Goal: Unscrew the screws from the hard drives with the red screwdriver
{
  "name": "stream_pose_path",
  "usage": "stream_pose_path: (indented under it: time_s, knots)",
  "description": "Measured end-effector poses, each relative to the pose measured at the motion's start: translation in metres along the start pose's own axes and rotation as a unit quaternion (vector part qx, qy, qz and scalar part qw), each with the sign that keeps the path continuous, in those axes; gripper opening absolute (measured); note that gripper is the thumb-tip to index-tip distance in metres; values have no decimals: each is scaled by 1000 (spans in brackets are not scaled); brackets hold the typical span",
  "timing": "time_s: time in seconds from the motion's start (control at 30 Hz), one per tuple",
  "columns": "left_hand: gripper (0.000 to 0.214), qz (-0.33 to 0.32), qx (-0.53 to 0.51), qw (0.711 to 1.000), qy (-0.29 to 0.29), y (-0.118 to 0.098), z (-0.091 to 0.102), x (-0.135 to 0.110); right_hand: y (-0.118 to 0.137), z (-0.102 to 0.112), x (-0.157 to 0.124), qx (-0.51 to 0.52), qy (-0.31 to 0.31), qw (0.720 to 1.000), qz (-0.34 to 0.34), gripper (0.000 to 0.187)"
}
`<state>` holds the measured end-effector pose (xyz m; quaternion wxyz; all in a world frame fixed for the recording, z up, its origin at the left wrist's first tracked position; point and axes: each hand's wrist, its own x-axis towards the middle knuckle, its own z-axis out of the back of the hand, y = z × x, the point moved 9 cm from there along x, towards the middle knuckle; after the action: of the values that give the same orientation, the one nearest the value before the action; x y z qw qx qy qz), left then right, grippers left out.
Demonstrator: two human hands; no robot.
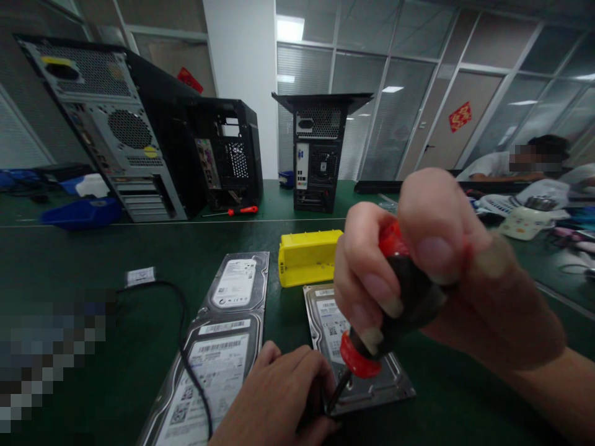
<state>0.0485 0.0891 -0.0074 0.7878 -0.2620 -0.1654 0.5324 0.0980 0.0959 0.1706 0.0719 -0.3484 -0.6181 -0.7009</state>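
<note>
So, the part that makes me nervous. My right hand [432, 266] is closed all the way around the red and black screwdriver [404, 291], thumb on top, with the shaft slanting down to the near left corner of the hard drive [385, 381]. That drive lies flat close to the near edge of the surface [69, 260], roughly in the middle. My left hand [274, 402] is curled in right at that corner, fingers [309, 368] bunched around the bottom of the shaft. Whether they actually pinch it or just touch it, I honestly cannot tell, and the tip itself is hidden behind them.

What could go wrong, in my view:
- The shaft is tilted, not upright. If I push hard at that angle, the tip could jump out and chew up the screw head, or skid across the label.
- My left fingers sit exactly where a slipping tip would land. Ouch.
- Nothing clamps the drive except that left hand, so it could slide on the green mat.
- The black cable [183, 322] runs over the neighbouring drive [218, 365] just beside my left hand, easy to snag with a wrist.

The yellow box [309, 257] sits just beyond the drive, out of harm's way.
</note>
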Motion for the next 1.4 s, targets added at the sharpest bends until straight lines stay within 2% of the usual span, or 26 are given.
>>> stream_pose_path:
  time_s: [0.17,0.3,0.43,0.63,0.73,0.83,0.97,1.03,1.13,1.23,1.33,1.4]
  knots:
    - [32,-17,1,1000,-16,1,-2,0,-5,4,-4,-50,-38,996,-57,45]
    - [28,-1,8,1000,-6,3,-2,-1,-3,8,-3,-81,-37,996,-21,47]
    - [30,20,-1,1000,13,4,-1,-1,1,5,0,-56,-16,998,-19,47]
    - [33,21,0,1000,22,4,-5,-1,1,-9,2,21,66,998,-7,34]
    - [35,20,7,1000,8,3,-2,-1,-6,-6,3,77,68,994,26,22]
    - [31,19,8,1000,0,2,1,-1,-12,-3,3,107,71,990,49,18]
    - [30,2,27,999,-22,-3,6,0,-15,-2,3,110,58,992,27,16]
    - [31,-13,45,998,-43,-6,9,0,-13,-5,3,114,71,991,10,13]
    - [30,-30,61,995,-74,-10,13,-3,-10,-9,2,119,78,990,-3,22]
    - [29,-35,58,994,-83,-9,12,-6,-6,-8,-1,105,50,993,-8,33]
    - [31,-30,41,996,-68,-7,9,-7,-6,-7,-2,71,31,996,-31,43]
    - [31,-26,32,998,-49,-4,6,-5,-7,-10,-2,44,42,997,-57,50]
